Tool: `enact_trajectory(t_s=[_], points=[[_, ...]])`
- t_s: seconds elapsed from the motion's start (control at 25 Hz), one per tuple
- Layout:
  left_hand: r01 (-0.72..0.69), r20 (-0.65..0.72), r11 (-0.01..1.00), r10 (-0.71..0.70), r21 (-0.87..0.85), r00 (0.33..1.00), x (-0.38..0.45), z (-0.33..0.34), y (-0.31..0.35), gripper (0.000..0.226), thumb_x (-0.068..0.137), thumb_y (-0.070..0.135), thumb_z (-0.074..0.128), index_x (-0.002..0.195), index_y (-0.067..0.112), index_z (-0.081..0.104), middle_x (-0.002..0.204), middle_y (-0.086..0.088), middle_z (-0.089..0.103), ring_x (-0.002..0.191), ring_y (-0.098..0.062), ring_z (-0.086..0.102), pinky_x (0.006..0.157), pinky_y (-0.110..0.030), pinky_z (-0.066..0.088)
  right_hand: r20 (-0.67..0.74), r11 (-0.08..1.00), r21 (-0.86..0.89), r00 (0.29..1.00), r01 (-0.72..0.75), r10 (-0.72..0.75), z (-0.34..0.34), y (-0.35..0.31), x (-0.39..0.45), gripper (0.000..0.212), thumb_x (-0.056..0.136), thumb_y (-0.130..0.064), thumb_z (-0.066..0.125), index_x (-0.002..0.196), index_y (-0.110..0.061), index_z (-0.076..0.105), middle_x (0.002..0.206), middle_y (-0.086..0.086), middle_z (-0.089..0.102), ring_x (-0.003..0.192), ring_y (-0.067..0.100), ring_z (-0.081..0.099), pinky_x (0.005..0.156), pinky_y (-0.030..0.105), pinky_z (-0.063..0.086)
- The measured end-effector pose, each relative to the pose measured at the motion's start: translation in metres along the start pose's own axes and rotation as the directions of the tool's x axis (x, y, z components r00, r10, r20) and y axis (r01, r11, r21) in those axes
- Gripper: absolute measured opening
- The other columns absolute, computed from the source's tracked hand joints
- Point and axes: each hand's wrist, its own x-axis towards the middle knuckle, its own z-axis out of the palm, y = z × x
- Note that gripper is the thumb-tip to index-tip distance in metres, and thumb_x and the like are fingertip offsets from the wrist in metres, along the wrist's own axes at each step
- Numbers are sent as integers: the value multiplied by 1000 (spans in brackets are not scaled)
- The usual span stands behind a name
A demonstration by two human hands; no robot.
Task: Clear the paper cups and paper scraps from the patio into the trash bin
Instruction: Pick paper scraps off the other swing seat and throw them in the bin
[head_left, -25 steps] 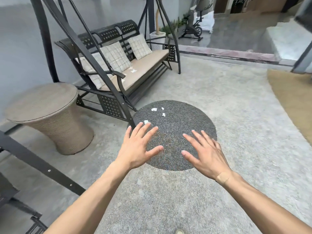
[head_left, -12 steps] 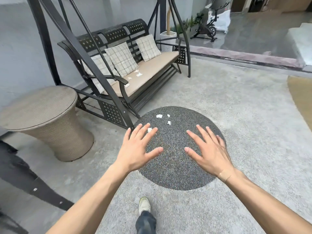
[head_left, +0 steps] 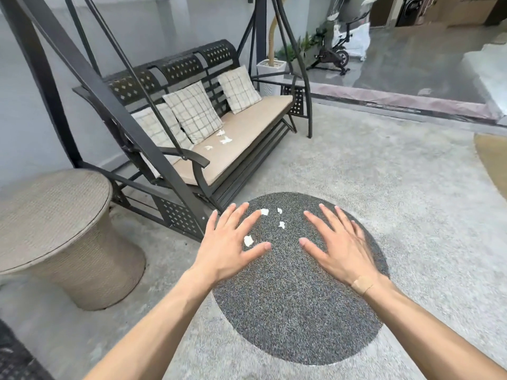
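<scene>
- Nearest, both forearms reach forward over the patio floor (head_left: 384, 187). The left hand (head_left: 227, 248) and the right hand (head_left: 340, 250) are palm down with all fingers spread wide, grasping nothing and touching nothing that I can see.
- Below and between the hands, four white paper scraps (head_left: 281, 224) lie on the dark round patch (head_left: 288, 311) of the floor, toward its far left edge. One shows in the gap between the left thumb and forefinger, and three lie just beyond the fingertips.
- These scraps look tiny, thin and crumpled, so I judge them nearly weightless and soft, with no risk of breaking. The rough pebbled surface should let a raised, crumpled edge be pinched between thumb and forefinger. A flat one may need scraping up with a nail, and a breeze or a careless sweep could scatter them.
- To the left stands a round wicker side table (head_left: 55, 215) with a bare top.
- Farther off, more paper bits (head_left: 223, 139) rest on the seat cushion of the swing bench (head_left: 247, 127), near its left end just in front of the pillows.
- No paper cups and no trash bin appear in view.
</scene>
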Motion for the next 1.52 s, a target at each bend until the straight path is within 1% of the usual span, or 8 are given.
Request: enact_trajectory(t_s=[0.24, 0.4, 0.48, 0.6, 0.8, 1.04, 1.28, 1.52], points=[[7, 35, 1000, -6, -17, 999, 88, 13, -44, 84, 79, 87, 12, 150, 43, 15, 162, 7, 11, 149, -14, 2, 120, -50, 0, 2, 1000, -6, 1000, -6, 6, 21, 5, 97, 66, 85, -77, 18, 145, -50, 13, 158, -7, 7, 146, 18, -1, 112, 54, 4], [28, 40, 999, -27, -18, 999, 156, 38, -62, 83, 79, 88, 14, 150, 44, 16, 162, 7, 12, 149, -14, 2, 120, -50, 0, 20, 1000, -12, 1000, 18, -18, 39, 29, 172, 67, 84, -78, 16, 145, -49, 12, 159, -6, 6, 146, 19, -2, 115, 57, 10], [41, 42, 999, -41, -2, 998, 198, 51, -69, 83, 79, 88, 12, 150, 44, 15, 162, 7, 11, 149, -14, 1, 120, -50, 0, 18, 999, -8, 999, 42, -42, 46, 45, 215, 67, 85, -78, 17, 145, -49, 12, 159, -7, 7, 146, 20, -1, 115, 57, 12], [72, 40, 997, -72, 4, 997, 263, 65, -70, 83, 80, 88, 13, 150, 44, 15, 162, 7, 11, 149, -14, 1, 120, -50, 1, 26, 998, -3, 998, 60, -60, 47, 75, 278, 67, 85, -77, 18, 145, -48, 14, 160, -6, 7, 147, 20, 0, 115, 57, 12], [138, 33, 990, -137, -23, 990, 364, 74, -66, 83, 80, 87, 12, 150, 44, 13, 162, 7, 9, 149, -14, 1, 120, -50, -2, 57, 995, 2, 993, 103, -103, 33, 122, 373, 69, 83, -79, 14, 145, -49, 12, 159, -7, 5, 145, 18, -4, 116, 55, 7], [178, 34, 983, -177, -38, 984, 450, 89, -77, 81, 80, 87, 12, 149, 45, 11, 162, 8, 8, 149, -14, 2, 119, -52, -1, 93, 991, -5, 986, 136, -135, 38, 154, 466, 69, 84, -79, 13, 145, -48, 12, 159, -5, 5, 145, 18, -3, 115, 58, 12], [175, 45, 984, -174, -37, 984, 544, 113, -127, 81, 80, 87, 10, 149, 44, 12, 162, 6, 9, 149, -17, 5, 120, -52, 0, 118, 989, -11, 982, 151, -148, 63, 165, 568, 70, 83, -79, 12, 145, -48, 13, 159, -6, 6, 145, 18, -2, 116, 56, 11], [219, 65, 974, -214, -66, 975, 640, 122, -201, 81, 80, 87, 10, 150, 45, 11, 162, 9, 5, 149, -15, 1, 120, -49, -4, 125, 985, -22, 978, 171, -167, 85, 146, 696, 66, 85, -77, 17, 145, -49, 12, 159, -7, 7, 146, 17, -2, 116, 54, 10]])
